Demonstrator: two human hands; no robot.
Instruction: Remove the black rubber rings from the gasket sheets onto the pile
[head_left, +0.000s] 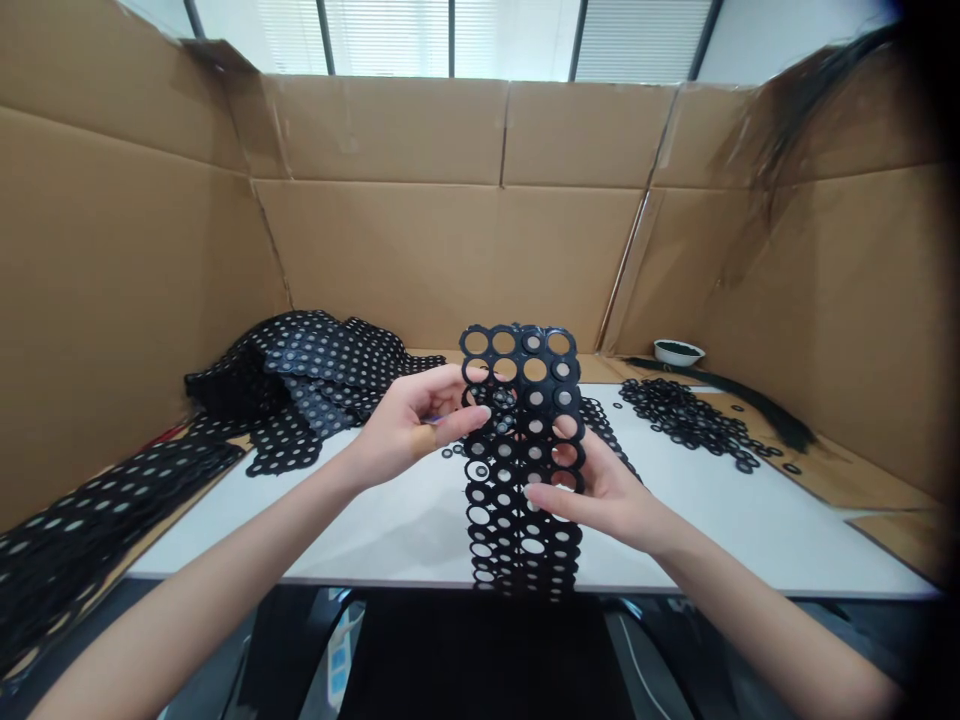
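Observation:
A long black sheet (535, 425) punched with rows of round holes hangs upright over the table's front edge. Some of its circles are see-through and others hold grey-centred rings. On the sheet's left side, my left hand (420, 415) grips it, the thumb across its front near a few small loose rings. Lower on the right edge, my right hand (600, 490) holds the same sheet with the thumb in front and fingers behind. Another strip of black perforated material (606, 430) lies on the table behind my right hand.
Black perforated sheets (322, 365) are heaped at the back left, more (97, 520) along the left edge. Black rings (686, 420) lie piled on the right of the white table (375, 545), near a white bowl (679, 361) and dark strands (757, 400). Cardboard walls (442, 250) surround it.

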